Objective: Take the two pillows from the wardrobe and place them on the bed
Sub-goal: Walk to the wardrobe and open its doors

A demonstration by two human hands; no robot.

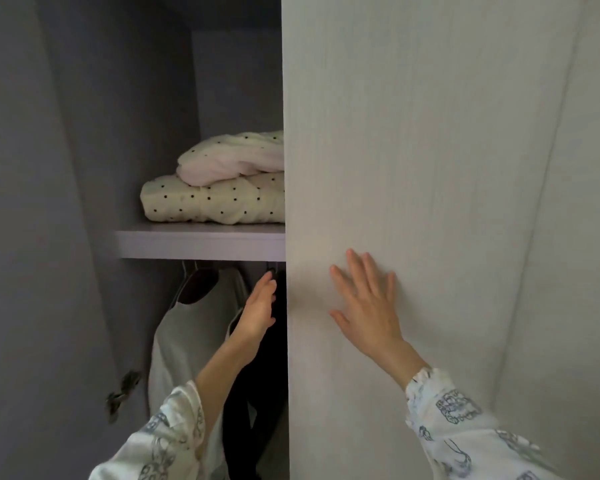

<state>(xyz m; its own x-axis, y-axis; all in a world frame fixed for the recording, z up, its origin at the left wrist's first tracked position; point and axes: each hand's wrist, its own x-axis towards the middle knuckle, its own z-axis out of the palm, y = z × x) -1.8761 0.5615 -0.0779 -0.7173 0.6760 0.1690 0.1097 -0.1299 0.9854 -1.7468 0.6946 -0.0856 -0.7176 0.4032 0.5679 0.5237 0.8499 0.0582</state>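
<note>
Two cream pillows with black dots lie stacked on the wardrobe shelf (pixel 201 241). The lower pillow (pixel 208 200) lies flat, and the upper pillow (pixel 232 155) rests on it, showing a pale pink-white underside. The shut right door (pixel 413 133) hides the right ends of both. My left hand (pixel 258 308) reaches into the hanging space below the shelf, fingers curled around the door's inner edge. Flat on the outside of that door is my right hand (pixel 368 303), fingers spread. Neither hand touches a pillow.
Below the shelf hang a white garment (pixel 187 334) and a dark garment (pixel 257 410) on hangers. The left wardrobe door (pixel 25 237) stands open, with a metal hinge (pixel 122 389) low on its inner side. A pale wall panel (pixel 568 237) stands to the right.
</note>
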